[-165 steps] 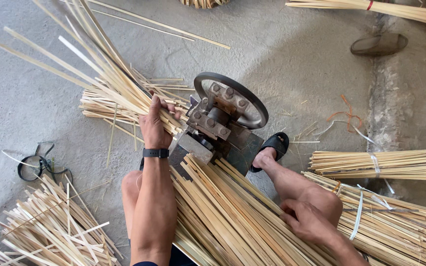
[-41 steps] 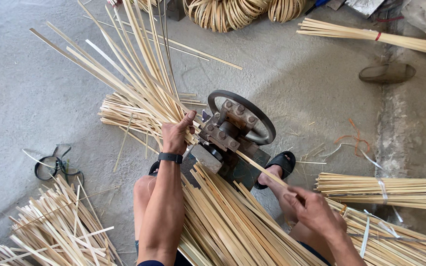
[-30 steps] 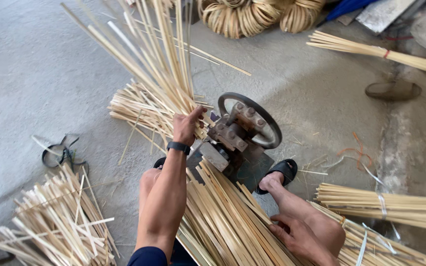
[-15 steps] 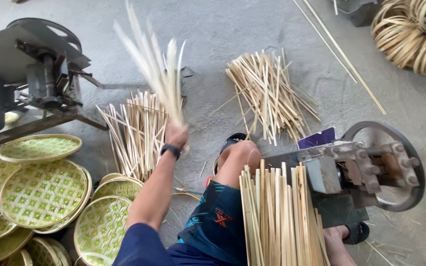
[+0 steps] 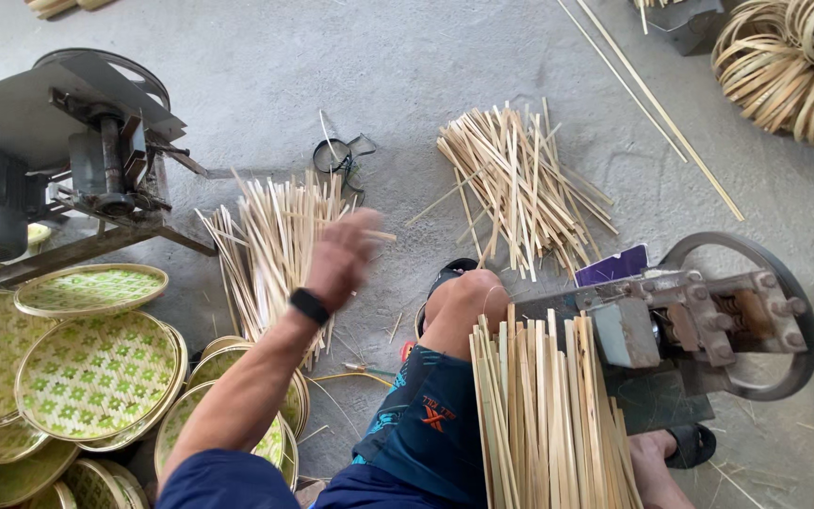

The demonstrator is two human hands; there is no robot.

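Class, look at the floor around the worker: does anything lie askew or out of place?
Yes. The far strip pile is splayed, its strips crossing at angles, and two long strips lie loose across the floor. The strips at the hand-wheel machine lie parallel. The left hand is blurred.

Left hand (image 5: 341, 256) blurred above bamboo strip pile (image 5: 270, 250), woven trays (image 5: 96, 372) beside

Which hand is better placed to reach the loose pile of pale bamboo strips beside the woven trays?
Left. The left hand hovers directly over that pile of pale bamboo strips; the right hand is out of view.
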